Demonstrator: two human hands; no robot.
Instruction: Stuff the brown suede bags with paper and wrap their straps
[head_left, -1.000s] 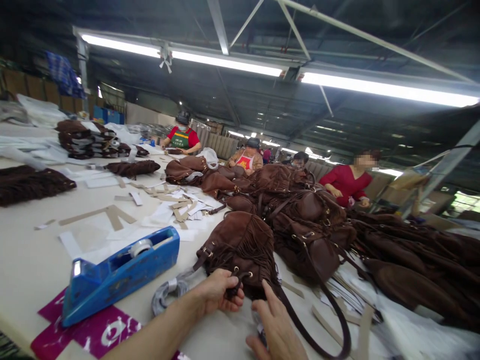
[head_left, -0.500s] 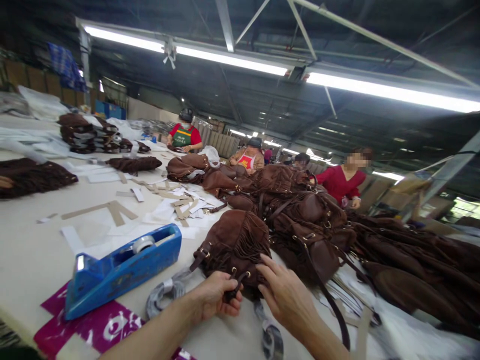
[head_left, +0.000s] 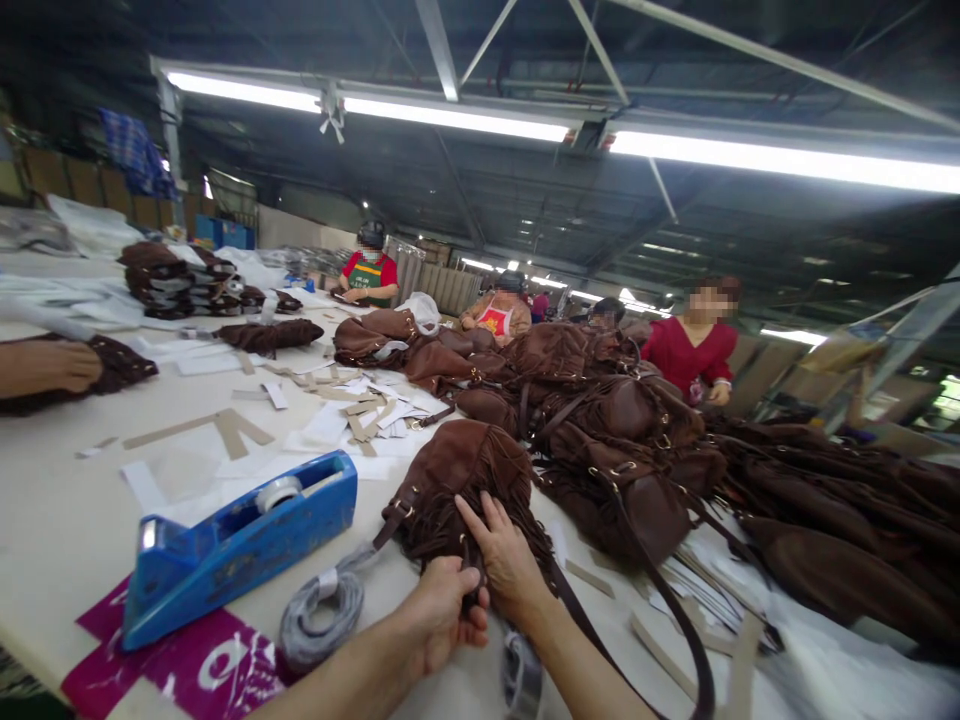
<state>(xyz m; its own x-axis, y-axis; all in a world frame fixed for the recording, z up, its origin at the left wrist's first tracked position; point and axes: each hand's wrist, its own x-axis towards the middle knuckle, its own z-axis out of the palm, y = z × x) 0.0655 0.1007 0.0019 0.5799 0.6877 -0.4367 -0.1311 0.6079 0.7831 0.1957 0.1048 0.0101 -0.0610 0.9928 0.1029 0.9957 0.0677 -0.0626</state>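
Note:
A dark brown fringed drawstring bag (head_left: 461, 455) lies on the white table in front of me, its gathered mouth towards me. My left hand (head_left: 446, 610) pinches the bag's dark drawstring at that mouth; the fingers hide most of the cord. Spread over the fringe, my right hand (head_left: 506, 560) rests with fingers stretched out, close beside the left. Left of the bag's mouth is a coil of grey strap wrapped in plastic (head_left: 322, 615), and a similar bundle (head_left: 521, 670) sits below my right wrist.
A blue tape dispenser (head_left: 240, 550) stands on purple printed plastic (head_left: 187, 660) at the left. Paper and card strips (head_left: 367, 410) are scattered beyond it. More brown bags (head_left: 592, 410) pile up behind and right. Another person's hand (head_left: 56, 367) rests on a brown piece at far left; co-workers stand beyond.
My right hand has moved left from the bag's right side onto its fringe, beside my left hand. The left keeps its pinch. Another person's hand has appeared at the far left.

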